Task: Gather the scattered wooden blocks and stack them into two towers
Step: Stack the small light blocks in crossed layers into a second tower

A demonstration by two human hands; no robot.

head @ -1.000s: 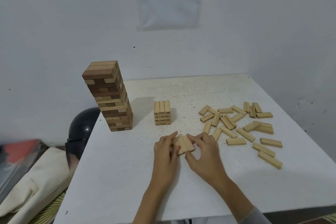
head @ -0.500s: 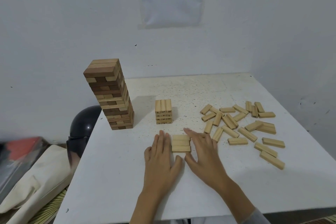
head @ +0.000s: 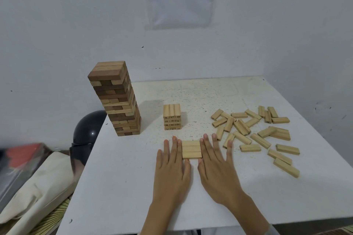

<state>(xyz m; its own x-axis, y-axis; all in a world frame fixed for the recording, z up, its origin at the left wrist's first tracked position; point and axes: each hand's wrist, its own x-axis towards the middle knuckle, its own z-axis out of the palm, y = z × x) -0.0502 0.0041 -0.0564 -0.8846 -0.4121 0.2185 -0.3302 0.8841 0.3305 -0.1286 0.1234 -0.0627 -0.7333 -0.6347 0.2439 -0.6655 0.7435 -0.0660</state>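
A person's two bare hands lie flat on a white table, seen from above and behind. Between them sits a set of three pale wooden blocks, laid side by side to form a neat square near the front middle of the table. The left hand has straight, closed fingers along the left ends of the blocks, and the right hand has straight, slightly spread fingers along the right ends. Both hands are released and flat, grasping nothing, with the inner fingers seemingly touching the blocks, though the contact is hard to confirm from this angle. Just behind the set stands a short tower of pale blocks, about four layers high, with small numbers on the block ends. Further left, near the table's left edge, rises a tall tower of mixed light and dark brown blocks, leaning slightly in the wide-angle view. To the right of the hands, loose blocks lie scattered across the right half of the table, some touching or overlapping. Beyond the left edge are a black rounded helmet-like object and a cream cloth bag. A printed sheet hangs on the white wall behind.
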